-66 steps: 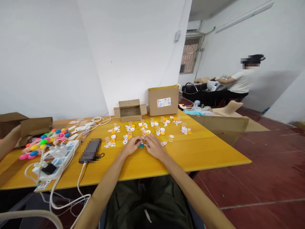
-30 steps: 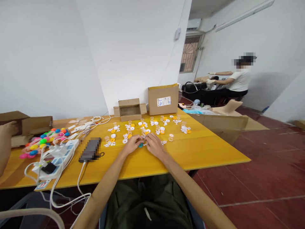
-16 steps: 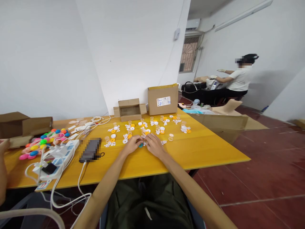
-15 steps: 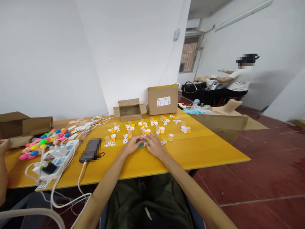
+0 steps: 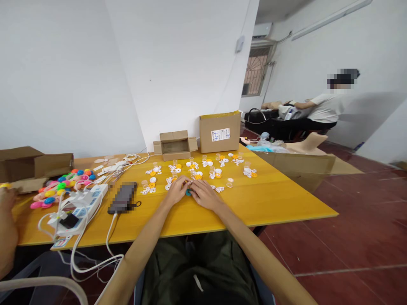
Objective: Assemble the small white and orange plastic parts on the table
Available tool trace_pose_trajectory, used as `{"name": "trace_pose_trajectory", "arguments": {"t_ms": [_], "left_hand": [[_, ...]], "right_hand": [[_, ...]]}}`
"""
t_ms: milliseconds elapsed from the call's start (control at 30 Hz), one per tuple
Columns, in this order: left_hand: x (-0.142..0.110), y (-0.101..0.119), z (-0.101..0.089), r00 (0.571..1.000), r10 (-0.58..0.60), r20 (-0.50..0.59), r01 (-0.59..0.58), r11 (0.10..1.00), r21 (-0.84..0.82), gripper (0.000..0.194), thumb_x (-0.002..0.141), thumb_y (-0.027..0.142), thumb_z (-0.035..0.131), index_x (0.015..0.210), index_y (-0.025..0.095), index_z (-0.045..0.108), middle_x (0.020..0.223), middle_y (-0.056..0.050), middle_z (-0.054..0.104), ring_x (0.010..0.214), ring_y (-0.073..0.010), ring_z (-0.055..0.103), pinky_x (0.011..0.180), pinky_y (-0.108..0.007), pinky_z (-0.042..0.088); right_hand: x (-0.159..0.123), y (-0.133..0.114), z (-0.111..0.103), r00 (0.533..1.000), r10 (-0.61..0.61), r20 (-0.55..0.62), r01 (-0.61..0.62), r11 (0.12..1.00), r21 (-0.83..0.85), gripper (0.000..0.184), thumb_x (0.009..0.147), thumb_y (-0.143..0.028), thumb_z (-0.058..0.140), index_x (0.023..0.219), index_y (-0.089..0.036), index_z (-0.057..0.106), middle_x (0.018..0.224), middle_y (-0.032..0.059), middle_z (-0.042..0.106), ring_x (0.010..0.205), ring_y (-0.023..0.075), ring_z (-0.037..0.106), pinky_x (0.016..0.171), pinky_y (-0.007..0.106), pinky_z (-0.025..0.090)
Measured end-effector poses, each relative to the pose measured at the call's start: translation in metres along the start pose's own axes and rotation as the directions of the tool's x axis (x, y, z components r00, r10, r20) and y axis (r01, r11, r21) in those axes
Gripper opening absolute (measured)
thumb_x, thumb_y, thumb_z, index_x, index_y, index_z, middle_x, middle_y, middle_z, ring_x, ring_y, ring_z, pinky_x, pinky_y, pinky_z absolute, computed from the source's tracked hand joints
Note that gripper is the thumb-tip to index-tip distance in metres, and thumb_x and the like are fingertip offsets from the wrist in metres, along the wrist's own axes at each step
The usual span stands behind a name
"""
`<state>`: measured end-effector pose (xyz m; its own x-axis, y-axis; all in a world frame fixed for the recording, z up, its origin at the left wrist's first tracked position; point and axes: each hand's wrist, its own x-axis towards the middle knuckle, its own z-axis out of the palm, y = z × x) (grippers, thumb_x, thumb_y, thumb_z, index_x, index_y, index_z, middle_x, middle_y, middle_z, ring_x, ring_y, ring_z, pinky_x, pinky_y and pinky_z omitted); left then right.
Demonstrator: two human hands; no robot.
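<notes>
Both my hands meet near the middle of the yellow table [image 5: 267,199]. My left hand [image 5: 176,191] and my right hand [image 5: 203,194] pinch a small teal round piece [image 5: 188,192] between their fingertips, resting on the tabletop. Just beyond them lie several small white and orange plastic discs and cups [image 5: 203,167] in scattered groups. The fingertips hide most of the teal piece.
A small open cardboard box [image 5: 174,145] and a taller box [image 5: 220,131] stand at the table's far edge. To the left lie a dark phone [image 5: 122,197], a white power strip with cables [image 5: 79,207] and colourful round toys [image 5: 60,186]. Another person's hand [image 5: 6,199] shows at far left; a person works at the back right.
My hands stay on the teal piece with small finger movements. The other person's hand at far left has dropped lower along the table edge. The view has shifted slightly.
</notes>
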<state>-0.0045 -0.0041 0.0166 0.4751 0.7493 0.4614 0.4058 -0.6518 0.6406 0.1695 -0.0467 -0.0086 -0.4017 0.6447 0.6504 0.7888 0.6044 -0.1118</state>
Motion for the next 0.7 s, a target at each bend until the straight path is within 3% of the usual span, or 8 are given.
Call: {"name": "trace_pose_trajectory", "arguments": {"t_ms": [200, 433, 700], "left_hand": [[0.000, 0.003, -0.001, 1.000, 0.029, 0.003, -0.029, 0.999, 0.020, 0.018, 0.097, 0.030, 0.052, 0.093, 0.023, 0.069, 0.092, -0.002, 0.070, 0.083, -0.0172, 0.062, 0.084, -0.029, 0.051], [-0.004, 0.008, -0.002, 0.995, 0.066, 0.069, -0.071, 0.995, 0.072, 0.014, 0.092, 0.023, 0.054, 0.094, 0.023, 0.068, 0.093, -0.003, 0.070, 0.080, -0.0182, 0.063, 0.081, -0.031, 0.052], [-0.006, 0.011, -0.002, 0.956, 0.212, 0.204, -0.246, 0.957, 0.157, 0.017, 0.086, 0.016, 0.059, 0.096, 0.024, 0.070, 0.106, -0.006, 0.069, 0.103, -0.0231, 0.065, 0.098, -0.035, 0.051]], "right_hand": [[0.000, 0.001, -0.001, 1.000, 0.020, -0.002, -0.020, 1.000, -0.018, 0.017, 0.095, -0.014, 0.054, 0.102, -0.023, 0.067, 0.098, 0.0077, 0.069, 0.097, 0.0235, 0.061, 0.086, 0.037, 0.048], [-0.002, 0.007, 0.001, 0.986, 0.159, -0.056, -0.163, 0.985, -0.060, 0.022, 0.088, -0.007, 0.052, 0.094, -0.023, 0.066, 0.092, 0.0076, 0.068, 0.093, 0.0253, 0.060, 0.081, 0.037, 0.047], [-0.008, 0.007, -0.006, 0.973, 0.209, -0.095, -0.218, 0.971, -0.098, 0.021, 0.089, -0.007, 0.051, 0.087, -0.023, 0.064, 0.091, 0.0075, 0.069, 0.089, 0.0242, 0.061, 0.081, 0.035, 0.047]]}}
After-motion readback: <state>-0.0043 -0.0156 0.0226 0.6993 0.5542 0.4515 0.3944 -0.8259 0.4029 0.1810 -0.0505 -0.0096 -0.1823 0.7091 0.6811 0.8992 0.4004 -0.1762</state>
